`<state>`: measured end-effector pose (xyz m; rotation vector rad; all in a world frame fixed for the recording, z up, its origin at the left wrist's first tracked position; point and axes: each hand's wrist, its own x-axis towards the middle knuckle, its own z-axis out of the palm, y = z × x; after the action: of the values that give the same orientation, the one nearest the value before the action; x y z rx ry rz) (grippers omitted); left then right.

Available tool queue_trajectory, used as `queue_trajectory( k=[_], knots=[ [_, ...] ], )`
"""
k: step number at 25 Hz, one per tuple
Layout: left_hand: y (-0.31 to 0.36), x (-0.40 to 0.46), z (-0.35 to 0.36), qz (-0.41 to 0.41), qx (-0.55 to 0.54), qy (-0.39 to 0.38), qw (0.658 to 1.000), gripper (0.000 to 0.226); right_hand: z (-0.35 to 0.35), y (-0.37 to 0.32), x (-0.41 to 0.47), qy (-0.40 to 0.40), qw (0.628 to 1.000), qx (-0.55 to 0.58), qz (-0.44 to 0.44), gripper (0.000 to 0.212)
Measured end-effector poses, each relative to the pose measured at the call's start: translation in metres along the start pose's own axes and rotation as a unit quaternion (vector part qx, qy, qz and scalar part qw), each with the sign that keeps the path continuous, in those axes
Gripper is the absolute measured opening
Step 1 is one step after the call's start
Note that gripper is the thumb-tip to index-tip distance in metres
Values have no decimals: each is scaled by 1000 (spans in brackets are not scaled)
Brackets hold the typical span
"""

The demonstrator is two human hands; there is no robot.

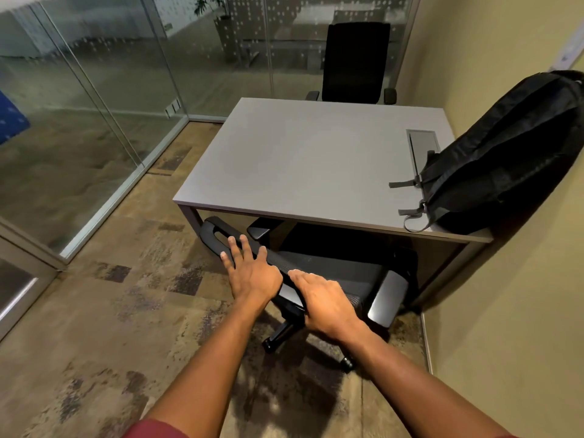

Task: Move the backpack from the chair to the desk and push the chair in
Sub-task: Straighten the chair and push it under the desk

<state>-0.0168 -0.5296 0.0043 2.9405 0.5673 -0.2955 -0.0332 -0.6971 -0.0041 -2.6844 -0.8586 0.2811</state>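
Chair (319, 273) shown partly tucked under the counter (300, 159), its backrest top pressed from left to right by the left hand (252, 276), fingers (243, 245) spread flat, and the right hand (325, 305), fingers together, while the backpack (505, 153) is seen resting on the counter's right end against the wall.

A grey rectangular desk (300, 159) stands with its right side against the wall (505, 279), and a black fabric backpack (505, 147) rests on the desk's near right corner, leaning on that wall. A black mesh office chair (331, 270) sits partly under the desk's near edge, with the left hand (252, 273) and right hand (325, 301) side by side on top of its backrest. A second black office chair (355, 63) stands behind the desk's far edge, and a glass partition (94, 105) runs along the left.
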Motion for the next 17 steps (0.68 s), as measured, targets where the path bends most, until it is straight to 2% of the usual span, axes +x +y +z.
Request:
queue_trajectory(
  k=[6,11,13,17],
  knots=[
    [35,-8,3,5,-5,5,1000,67,-23,51,-7,-16,998,-10,-54,83],
    [29,4,-1,94,-21,14,995,63,-42,92,-1,-36,997,-24,-70,85],
    [21,16,-6,130,-7,1,991,72,-48,111,6,-41,996,-29,-70,85],
    [11,47,-23,189,57,-15,980,106,-57,148,32,-64,995,-48,-57,87]
  ],
)
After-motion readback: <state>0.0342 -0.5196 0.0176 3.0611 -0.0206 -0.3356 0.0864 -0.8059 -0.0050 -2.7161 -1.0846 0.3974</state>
